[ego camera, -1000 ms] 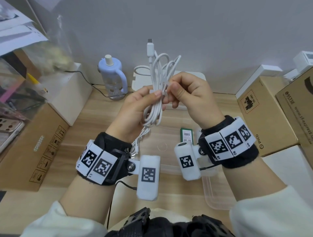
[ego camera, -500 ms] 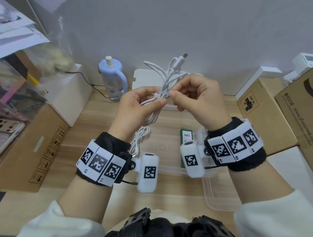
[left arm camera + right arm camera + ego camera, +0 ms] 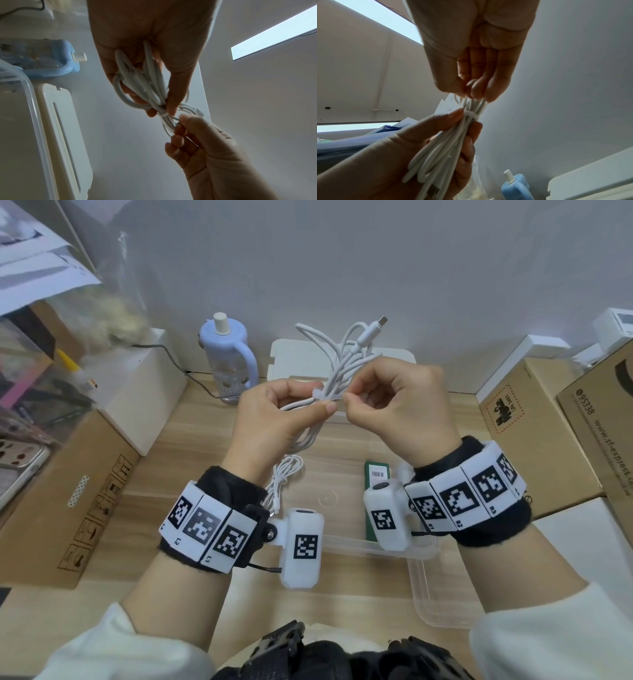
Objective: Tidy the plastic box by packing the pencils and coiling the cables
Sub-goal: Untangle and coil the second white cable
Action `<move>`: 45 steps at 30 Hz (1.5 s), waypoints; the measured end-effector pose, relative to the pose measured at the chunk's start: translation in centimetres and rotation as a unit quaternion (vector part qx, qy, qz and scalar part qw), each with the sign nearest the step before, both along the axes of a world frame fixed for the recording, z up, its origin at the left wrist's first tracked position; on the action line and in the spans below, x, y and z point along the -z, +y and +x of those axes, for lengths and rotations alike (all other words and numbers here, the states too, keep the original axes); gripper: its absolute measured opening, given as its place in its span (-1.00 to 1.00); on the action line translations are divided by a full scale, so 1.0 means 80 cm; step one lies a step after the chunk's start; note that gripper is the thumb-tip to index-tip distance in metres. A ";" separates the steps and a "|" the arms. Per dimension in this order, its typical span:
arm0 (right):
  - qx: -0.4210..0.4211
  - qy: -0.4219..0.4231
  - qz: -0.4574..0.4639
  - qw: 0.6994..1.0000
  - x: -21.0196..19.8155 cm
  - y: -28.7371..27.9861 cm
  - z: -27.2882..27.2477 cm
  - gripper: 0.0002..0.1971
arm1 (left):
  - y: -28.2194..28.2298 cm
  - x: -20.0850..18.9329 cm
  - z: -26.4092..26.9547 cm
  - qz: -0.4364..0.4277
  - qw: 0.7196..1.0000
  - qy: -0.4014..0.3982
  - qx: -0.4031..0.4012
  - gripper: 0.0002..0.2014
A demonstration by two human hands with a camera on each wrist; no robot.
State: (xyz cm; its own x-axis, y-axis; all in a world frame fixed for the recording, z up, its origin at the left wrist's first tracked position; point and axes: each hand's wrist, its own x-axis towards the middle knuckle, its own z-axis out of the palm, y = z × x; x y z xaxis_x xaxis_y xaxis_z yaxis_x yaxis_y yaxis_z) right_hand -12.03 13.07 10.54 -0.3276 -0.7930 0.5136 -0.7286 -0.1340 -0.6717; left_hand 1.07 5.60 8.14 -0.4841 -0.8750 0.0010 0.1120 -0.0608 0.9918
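Observation:
I hold a coiled white cable (image 3: 337, 364) (image 3: 145, 83) (image 3: 443, 151) in the air above the clear plastic box (image 3: 421, 587). My left hand (image 3: 281, 419) (image 3: 154, 67) grips the bundle of loops at its middle. A white tie (image 3: 320, 396) (image 3: 471, 114) wraps the bundle there. My right hand (image 3: 397, 402) (image 3: 476, 86) pinches the tie's end beside the left fingertips. The cable's plug (image 3: 371, 332) points up and to the right. A second white cable (image 3: 284, 477) lies in the box below my left wrist. A green flat pack (image 3: 376, 491) lies in the box under my right wrist.
A blue bottle (image 3: 229, 357) and the white box lid (image 3: 291, 364) stand at the back against the wall. Cardboard boxes flank the desk at left (image 3: 68, 491) and right (image 3: 534, 433). A white box (image 3: 144, 392) with a dark wire stands at the back left.
The bundle has tilted from upright to leaning right, its plug now pointing up-right. Both hands have lowered slightly and the right hand has shifted to pinching the tie.

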 end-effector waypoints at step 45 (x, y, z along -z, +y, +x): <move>-0.026 -0.442 0.058 0.895 0.018 -0.014 0.001 -0.08 | -0.002 0.005 -0.002 0.091 0.987 0.107 0.075 -0.67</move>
State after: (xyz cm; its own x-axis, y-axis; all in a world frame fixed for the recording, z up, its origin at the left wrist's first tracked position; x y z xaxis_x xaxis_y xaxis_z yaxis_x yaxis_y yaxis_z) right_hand -11.93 11.94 9.13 -0.5274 -0.8495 -0.0150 0.1002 -0.0447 -0.9940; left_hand 0.87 5.41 7.73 -0.6135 -0.7890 -0.0333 0.2937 -0.2671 0.9178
